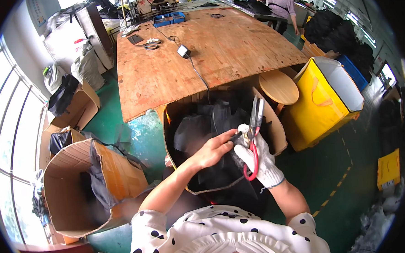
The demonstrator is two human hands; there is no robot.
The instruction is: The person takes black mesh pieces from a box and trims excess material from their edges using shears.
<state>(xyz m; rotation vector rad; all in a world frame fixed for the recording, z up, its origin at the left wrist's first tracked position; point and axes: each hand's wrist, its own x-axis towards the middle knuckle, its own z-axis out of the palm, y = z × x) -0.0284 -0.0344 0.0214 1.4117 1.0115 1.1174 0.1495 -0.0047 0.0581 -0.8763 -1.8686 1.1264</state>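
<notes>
My right hand, in a white knit glove, is closed around a pair of scissors with red handles, its blades pointing up and away from me. Bare, my left hand reaches in from the left, its fingers closed on the edge of a piece of black mesh fabric beside the gloved fingers. The fabric hangs down between both hands. Below and beyond them stands an open cardboard box holding a heap of black fabric.
A large wooden table lies ahead, with a cable and small white device on it. A round wooden stool and yellow insulated bag stand right. Another cardboard box is left. A person stands far right.
</notes>
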